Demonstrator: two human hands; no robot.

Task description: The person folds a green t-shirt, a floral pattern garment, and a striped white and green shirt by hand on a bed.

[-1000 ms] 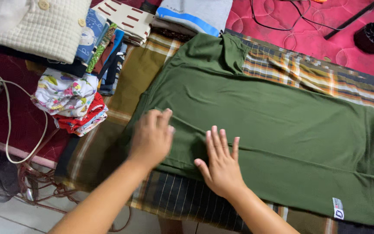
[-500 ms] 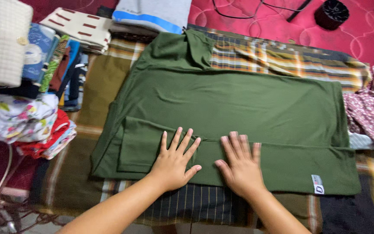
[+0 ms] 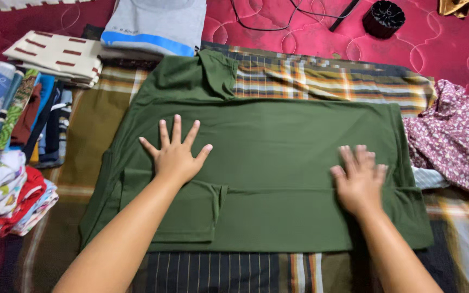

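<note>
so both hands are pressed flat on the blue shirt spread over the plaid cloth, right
Not quite: the shirt is dark green, not blue. The head view shows the left hand and right hand both flat on it, and it does lie spread over the plaid cloth.

A quilted crimson bedspread (image 3: 299,38) covers the surface, with a plaid cloth (image 3: 327,81) laid across it. Even indoor light falls overall.
</note>
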